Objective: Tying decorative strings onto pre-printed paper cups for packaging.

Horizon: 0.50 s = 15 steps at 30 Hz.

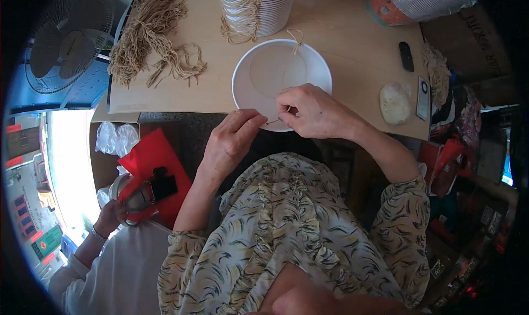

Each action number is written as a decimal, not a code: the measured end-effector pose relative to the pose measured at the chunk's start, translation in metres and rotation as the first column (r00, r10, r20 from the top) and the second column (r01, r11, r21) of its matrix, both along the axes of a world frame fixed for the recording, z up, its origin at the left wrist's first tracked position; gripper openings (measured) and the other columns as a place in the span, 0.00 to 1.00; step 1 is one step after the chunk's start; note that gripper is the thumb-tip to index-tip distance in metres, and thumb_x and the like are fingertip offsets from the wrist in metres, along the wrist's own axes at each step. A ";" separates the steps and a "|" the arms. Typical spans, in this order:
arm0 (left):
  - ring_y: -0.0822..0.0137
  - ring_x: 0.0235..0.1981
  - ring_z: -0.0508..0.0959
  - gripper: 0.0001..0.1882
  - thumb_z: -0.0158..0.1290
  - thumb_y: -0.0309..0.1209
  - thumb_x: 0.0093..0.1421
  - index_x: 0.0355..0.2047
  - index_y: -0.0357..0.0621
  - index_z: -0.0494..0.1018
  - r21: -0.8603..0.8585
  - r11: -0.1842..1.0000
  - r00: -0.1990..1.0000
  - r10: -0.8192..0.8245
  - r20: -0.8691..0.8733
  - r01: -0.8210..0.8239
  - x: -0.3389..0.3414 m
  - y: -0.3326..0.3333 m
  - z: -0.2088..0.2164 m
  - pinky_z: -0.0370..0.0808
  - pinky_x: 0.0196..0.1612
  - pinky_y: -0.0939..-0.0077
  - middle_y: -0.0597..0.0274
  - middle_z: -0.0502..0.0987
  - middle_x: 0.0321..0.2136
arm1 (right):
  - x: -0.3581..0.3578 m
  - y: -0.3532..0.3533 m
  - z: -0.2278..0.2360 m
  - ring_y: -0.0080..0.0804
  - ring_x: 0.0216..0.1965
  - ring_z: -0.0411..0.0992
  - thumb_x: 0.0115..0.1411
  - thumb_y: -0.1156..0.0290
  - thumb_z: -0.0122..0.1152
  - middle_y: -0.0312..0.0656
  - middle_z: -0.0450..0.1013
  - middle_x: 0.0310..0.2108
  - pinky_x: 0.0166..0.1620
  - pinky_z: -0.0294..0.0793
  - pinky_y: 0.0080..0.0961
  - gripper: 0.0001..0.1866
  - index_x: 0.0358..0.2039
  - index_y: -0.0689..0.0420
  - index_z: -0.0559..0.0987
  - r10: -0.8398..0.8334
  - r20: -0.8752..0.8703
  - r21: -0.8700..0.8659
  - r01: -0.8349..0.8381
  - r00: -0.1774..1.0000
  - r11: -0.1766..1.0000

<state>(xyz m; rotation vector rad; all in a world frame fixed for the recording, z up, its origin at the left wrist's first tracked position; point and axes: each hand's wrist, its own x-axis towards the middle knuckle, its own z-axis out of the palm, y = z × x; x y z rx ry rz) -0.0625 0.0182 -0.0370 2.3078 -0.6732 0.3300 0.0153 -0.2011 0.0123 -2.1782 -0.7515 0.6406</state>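
Observation:
A white round tub [241, 78] stands with its opening facing up at the table's near edge. A thin tan cord [274, 121] runs across its near rim between my two hands. The fingertips of my left hand [228, 136] are pinched at the left end of that cord, just outside the rim. My right hand [314, 112] is closed in a pinch over the tub's near right rim, with the cord at its fingertips. On the far rim a knotted loop of similar cord [297, 39] sticks up. The tips of the right fingers are partly hidden.
Beyond the tub rises a stack of white tubs [278, 12] hung with cords. Bundled tan cords [146, 39] lie at left. At right are a black handset [406, 56] and a whitish bag [395, 103]. Someone's hand [108, 218] is beside a red bag [154, 161] at lower left.

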 end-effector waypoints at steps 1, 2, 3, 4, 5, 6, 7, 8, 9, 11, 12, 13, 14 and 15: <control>0.57 0.40 0.82 0.18 0.59 0.18 0.49 0.42 0.43 0.78 0.006 1.000 1.000 -0.007 -0.008 0.007 0.001 0.000 0.002 0.82 0.41 0.66 0.59 0.78 0.40 | 0.000 -0.001 0.000 0.47 0.28 0.73 0.57 0.76 0.59 0.53 0.74 0.26 0.33 0.71 0.38 0.05 0.28 0.66 0.75 -0.007 -0.003 0.006 0.007 1.000 1.000; 0.57 0.40 0.82 0.18 0.59 0.18 0.49 0.42 0.43 0.78 0.007 1.000 1.000 -0.007 -0.008 0.007 0.001 -0.001 0.002 0.82 0.41 0.66 0.59 0.78 0.40 | 0.000 -0.001 -0.001 0.47 0.28 0.73 0.57 0.76 0.59 0.53 0.74 0.26 0.33 0.71 0.38 0.05 0.28 0.66 0.75 -0.008 -0.003 0.007 0.008 1.000 1.000; 0.57 0.40 0.82 0.18 0.59 0.18 0.49 0.42 0.43 0.78 0.011 1.000 1.000 -0.007 -0.008 0.007 0.001 -0.002 0.003 0.82 0.41 0.66 0.59 0.78 0.40 | 0.000 0.000 -0.003 0.52 0.30 0.75 0.56 0.77 0.57 0.55 0.75 0.26 0.34 0.72 0.42 0.04 0.27 0.65 0.77 -0.003 0.014 0.016 0.003 1.000 1.000; 0.57 0.40 0.82 0.18 0.59 0.18 0.49 0.42 0.42 0.78 0.015 1.000 1.000 -0.006 -0.008 0.006 0.001 -0.002 0.004 0.82 0.41 0.66 0.59 0.78 0.39 | 0.000 0.000 -0.005 0.56 0.32 0.77 0.55 0.77 0.56 0.56 0.76 0.26 0.35 0.74 0.46 0.05 0.25 0.64 0.78 0.002 0.031 0.025 -0.003 1.000 1.000; 0.57 0.40 0.82 0.18 0.59 0.18 0.49 0.42 0.42 0.78 0.017 1.000 1.000 -0.005 -0.009 0.005 0.001 -0.003 0.004 0.82 0.41 0.66 0.59 0.78 0.39 | 0.000 0.000 -0.004 0.56 0.32 0.77 0.55 0.77 0.56 0.56 0.76 0.26 0.35 0.74 0.46 0.05 0.25 0.64 0.78 0.003 0.030 0.027 -0.003 1.000 1.000; 0.57 0.40 0.82 0.18 0.59 0.18 0.48 0.41 0.42 0.78 0.025 1.000 1.000 0.000 -0.021 0.000 0.000 -0.003 0.004 0.82 0.40 0.67 0.59 0.78 0.39 | 0.000 0.001 -0.003 0.56 0.32 0.77 0.55 0.77 0.56 0.56 0.76 0.26 0.35 0.74 0.46 0.05 0.25 0.64 0.78 0.007 0.026 0.025 -0.008 1.000 1.000; 0.58 0.40 0.82 0.17 0.59 0.18 0.48 0.41 0.42 0.78 0.033 0.999 0.999 0.006 -0.032 -0.005 0.000 -0.003 0.005 0.82 0.40 0.67 0.59 0.78 0.39 | 0.001 0.001 -0.003 0.55 0.32 0.77 0.55 0.77 0.56 0.56 0.76 0.26 0.36 0.74 0.46 0.05 0.25 0.64 0.78 0.012 0.022 0.024 -0.012 1.000 1.000; 0.58 0.40 0.82 0.17 0.59 0.18 0.48 0.41 0.42 0.78 0.033 0.999 0.999 0.005 -0.032 -0.004 0.001 -0.003 0.005 0.82 0.40 0.67 0.59 0.78 0.39 | 0.001 0.001 -0.004 0.55 0.32 0.77 0.55 0.77 0.56 0.56 0.76 0.26 0.36 0.74 0.46 0.05 0.25 0.64 0.78 0.011 0.023 0.024 -0.012 1.000 1.000; 0.58 0.40 0.82 0.18 0.59 0.18 0.48 0.41 0.42 0.78 0.035 0.999 1.000 0.006 -0.025 -0.005 0.001 -0.004 0.005 0.82 0.40 0.67 0.59 0.78 0.39 | 0.001 0.000 -0.005 0.52 0.30 0.75 0.55 0.77 0.57 0.55 0.75 0.26 0.34 0.73 0.42 0.04 0.27 0.65 0.77 0.022 0.013 0.025 -0.022 1.000 0.999; 0.58 0.39 0.82 0.18 0.59 0.18 0.47 0.40 0.42 0.78 0.039 0.999 1.000 0.009 -0.016 -0.009 0.001 -0.003 0.005 0.82 0.40 0.67 0.60 0.78 0.39 | 0.001 -0.001 -0.004 0.48 0.29 0.73 0.56 0.76 0.59 0.53 0.74 0.26 0.33 0.71 0.38 0.04 0.29 0.65 0.76 0.035 0.004 0.027 -0.035 0.999 0.999; 0.59 0.39 0.82 0.18 0.59 0.18 0.47 0.40 0.43 0.79 0.040 0.999 1.000 0.009 -0.028 -0.008 0.001 -0.003 0.006 0.82 0.39 0.68 0.60 0.78 0.38 | 0.001 0.000 -0.003 0.47 0.28 0.73 0.56 0.76 0.59 0.53 0.74 0.26 0.33 0.71 0.38 0.04 0.29 0.65 0.76 0.038 0.005 0.033 -0.038 0.999 0.999; 0.59 0.39 0.82 0.18 0.59 0.18 0.47 0.40 0.43 0.79 0.042 0.999 0.999 0.008 -0.039 -0.007 0.001 -0.002 0.006 0.82 0.39 0.68 0.60 0.77 0.37 | 0.001 0.000 -0.002 0.47 0.28 0.74 0.56 0.76 0.59 0.53 0.74 0.26 0.33 0.71 0.38 0.04 0.29 0.65 0.76 0.041 0.007 0.039 -0.042 0.999 0.998; 0.59 0.39 0.82 0.18 0.59 0.18 0.47 0.40 0.43 0.79 0.042 0.999 0.999 0.010 -0.036 -0.008 0.002 -0.003 0.006 0.82 0.39 0.68 0.60 0.77 0.37 | 0.000 0.000 -0.002 0.47 0.28 0.74 0.56 0.76 0.59 0.53 0.74 0.26 0.33 0.71 0.38 0.04 0.29 0.65 0.76 0.042 0.010 0.039 -0.043 0.999 0.998; 0.60 0.38 0.82 0.17 0.59 0.18 0.47 0.39 0.43 0.79 0.038 0.999 1.000 -0.001 -0.020 0.002 0.002 -0.004 0.006 0.81 0.38 0.69 0.61 0.77 0.37 | 0.000 -0.001 -0.003 0.46 0.28 0.74 0.56 0.76 0.58 0.52 0.74 0.26 0.33 0.71 0.38 0.04 0.29 0.65 0.76 0.034 0.009 0.049 -0.035 0.999 0.998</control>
